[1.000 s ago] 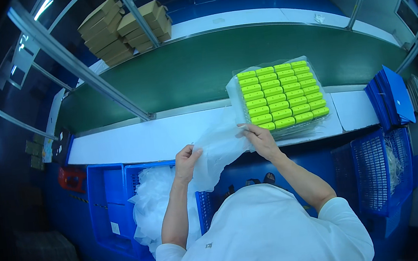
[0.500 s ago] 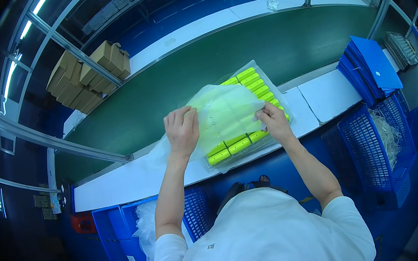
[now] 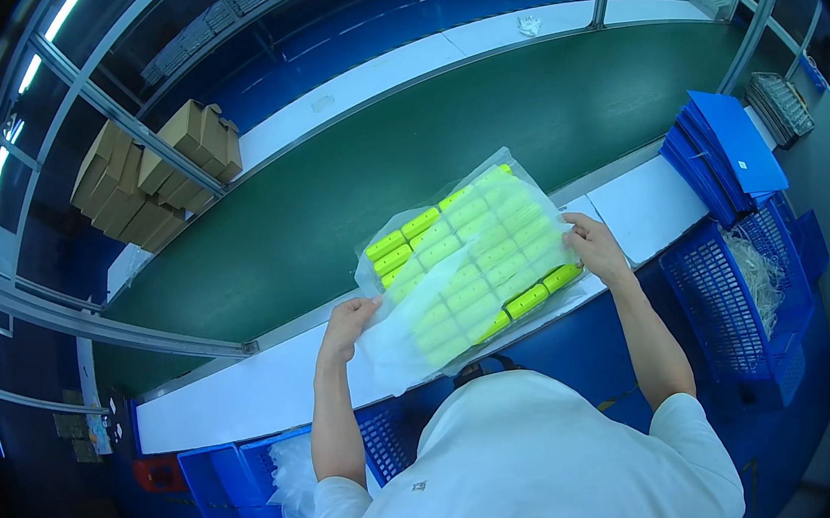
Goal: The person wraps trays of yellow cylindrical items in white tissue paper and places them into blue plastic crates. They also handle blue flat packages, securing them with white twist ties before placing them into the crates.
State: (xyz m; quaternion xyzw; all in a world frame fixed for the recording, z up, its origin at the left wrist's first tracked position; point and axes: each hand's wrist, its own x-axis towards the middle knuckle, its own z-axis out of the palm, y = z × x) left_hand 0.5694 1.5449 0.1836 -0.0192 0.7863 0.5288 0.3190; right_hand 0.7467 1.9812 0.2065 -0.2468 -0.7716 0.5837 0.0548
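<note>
Rows of bright yellow-green blocks (image 3: 422,222) lie packed together on a pale translucent liner (image 3: 365,276), which rests across the white ledge and the green surface. A thin, see-through white sheet (image 3: 398,345) is spread slantwise over most of them. Uncovered blocks show at the far left and the near right. My left hand (image 3: 345,330) pinches the sheet at its left edge. At the opposite side, my right hand (image 3: 595,247) has its fingers closed on the sheet's right corner, close to the blocks.
A green conveyor-like surface (image 3: 302,230) runs behind the white ledge (image 3: 219,403). Blue folders (image 3: 724,149) stand at the right, above a blue basket (image 3: 714,300) of pale strips. Blue bins (image 3: 216,478) with clear film sit lower left. Cardboard boxes (image 3: 180,152) are stacked far left.
The sheet, bunched over the middle before, is now spread wider over the blocks. My left hand has moved left and nearer me; my right hand has moved right. The view has shifted slightly.
</note>
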